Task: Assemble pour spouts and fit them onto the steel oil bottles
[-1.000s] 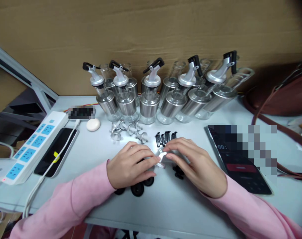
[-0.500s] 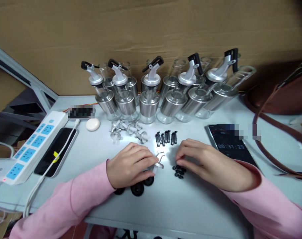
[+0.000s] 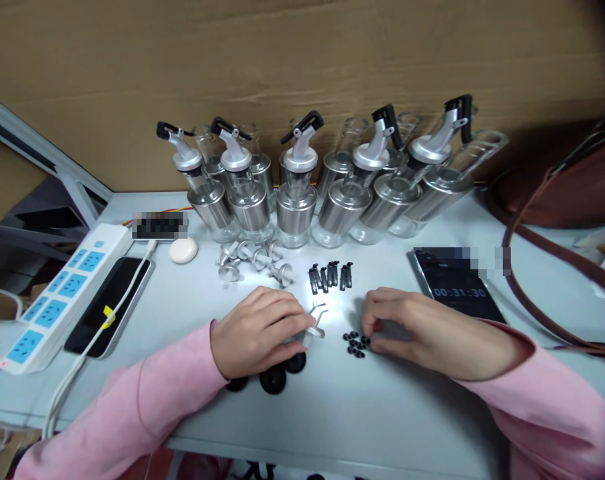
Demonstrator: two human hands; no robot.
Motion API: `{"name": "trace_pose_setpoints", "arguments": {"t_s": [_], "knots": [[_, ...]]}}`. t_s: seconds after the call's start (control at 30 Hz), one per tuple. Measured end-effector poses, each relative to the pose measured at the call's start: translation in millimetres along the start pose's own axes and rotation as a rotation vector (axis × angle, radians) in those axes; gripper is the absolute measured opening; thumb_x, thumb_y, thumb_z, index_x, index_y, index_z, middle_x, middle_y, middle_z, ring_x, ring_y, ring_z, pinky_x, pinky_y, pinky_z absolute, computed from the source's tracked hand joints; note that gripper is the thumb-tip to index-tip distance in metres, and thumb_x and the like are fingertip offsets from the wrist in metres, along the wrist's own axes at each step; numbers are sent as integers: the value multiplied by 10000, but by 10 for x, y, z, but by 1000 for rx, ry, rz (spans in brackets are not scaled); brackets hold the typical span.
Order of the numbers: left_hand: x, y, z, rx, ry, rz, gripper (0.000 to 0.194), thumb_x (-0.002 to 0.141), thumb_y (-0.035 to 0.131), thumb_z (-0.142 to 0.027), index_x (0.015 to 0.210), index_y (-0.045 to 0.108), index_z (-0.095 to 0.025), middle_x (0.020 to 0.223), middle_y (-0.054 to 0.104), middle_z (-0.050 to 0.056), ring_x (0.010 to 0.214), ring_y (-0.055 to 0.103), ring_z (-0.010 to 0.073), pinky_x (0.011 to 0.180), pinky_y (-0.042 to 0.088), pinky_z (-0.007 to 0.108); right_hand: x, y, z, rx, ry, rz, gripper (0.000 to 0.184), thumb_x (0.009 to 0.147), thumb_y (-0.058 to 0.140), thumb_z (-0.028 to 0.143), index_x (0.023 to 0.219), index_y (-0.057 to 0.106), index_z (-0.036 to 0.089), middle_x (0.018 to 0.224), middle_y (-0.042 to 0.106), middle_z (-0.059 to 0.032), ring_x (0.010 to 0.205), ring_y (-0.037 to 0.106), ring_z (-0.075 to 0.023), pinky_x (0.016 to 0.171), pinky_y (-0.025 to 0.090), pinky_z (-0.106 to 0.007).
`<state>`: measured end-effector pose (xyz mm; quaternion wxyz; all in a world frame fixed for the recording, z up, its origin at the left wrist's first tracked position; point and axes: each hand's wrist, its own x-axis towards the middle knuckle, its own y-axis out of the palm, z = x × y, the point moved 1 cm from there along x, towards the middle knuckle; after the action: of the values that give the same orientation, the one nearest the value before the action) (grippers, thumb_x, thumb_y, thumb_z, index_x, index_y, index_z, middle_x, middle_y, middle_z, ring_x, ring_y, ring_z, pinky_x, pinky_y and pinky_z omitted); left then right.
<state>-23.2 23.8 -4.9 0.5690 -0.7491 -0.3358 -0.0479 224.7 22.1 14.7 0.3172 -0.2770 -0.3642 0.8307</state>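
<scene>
My left hand (image 3: 260,330) rests on the white table (image 3: 332,407), fingers closed round a silver pourer spout (image 3: 316,319) whose forked tip sticks out to the right. My right hand (image 3: 422,330) lies beside it, fingertips pinched at the edge of a small pile of tiny black rings (image 3: 355,343). Black rubber stoppers (image 3: 275,378) lie just under my left hand. Beyond the hands are a row of black lever caps (image 3: 331,275) and several loose silver spouts (image 3: 252,259).
Glass and steel dispenser bottles (image 3: 297,200) stand in rows against the cardboard wall, some fitted with spouts. A power strip (image 3: 57,293) and charging phone (image 3: 107,305) lie left. A phone showing a timer (image 3: 455,293) and a brown bag (image 3: 567,193) with strap are right.
My right hand left the spout, moved right and down, and now pinches at the black rings. My left hand kept holding the spout almost still.
</scene>
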Motion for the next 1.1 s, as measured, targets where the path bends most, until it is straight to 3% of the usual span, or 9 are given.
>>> {"name": "trace_pose_setpoints", "arguments": {"t_s": [0.43, 0.6, 0.77, 0.93, 1.1], "knots": [[-8, 6, 2, 5, -1, -9, 213, 901, 520, -249, 1062, 555, -115, 954, 655, 82, 951, 561, 204, 813, 471, 330, 41, -7, 49, 0, -20, -51, 187, 657, 521, 39, 710, 586, 206, 702, 621, 1, 643, 580, -141, 590, 456, -239], [-5, 2, -6, 13, -1, -10, 209, 905, 512, -242, 1070, 552, -120, 960, 654, 81, 963, 556, 203, 817, 475, 329, 54, -19, 112, 44, 15, -203, 107, 668, 508, 101, 702, 524, 201, 683, 628, 6, 608, 578, -128, 595, 450, -237], [4, -1, -5, 28, 1, -15, 206, 915, 494, -253, 1072, 546, -130, 954, 655, 77, 962, 559, 196, 819, 477, 321, 98, 90, 210, 118, -54, -386, 92, 722, 488, 123, 696, 494, 210, 661, 621, 15, 595, 577, -119, 582, 448, -226], [3, 2, -7, 34, -3, -7, 207, 913, 495, -256, 1069, 549, -131, 957, 655, 82, 969, 561, 191, 826, 474, 317, 165, 184, 254, 137, 2, -587, 93, 821, 508, 168, 836, 595, 200, 772, 674, -23, 712, 638, -147, 616, 490, -244], [3, 1, -10, 24, -6, -7, 204, 916, 491, -245, 1079, 541, -132, 964, 654, 74, 969, 554, 197, 825, 465, 313, 193, 244, 262, 190, 32, -647, 162, 845, 513, 162, 915, 653, 200, 874, 710, -46, 796, 673, -169, 680, 538, -281]]}}
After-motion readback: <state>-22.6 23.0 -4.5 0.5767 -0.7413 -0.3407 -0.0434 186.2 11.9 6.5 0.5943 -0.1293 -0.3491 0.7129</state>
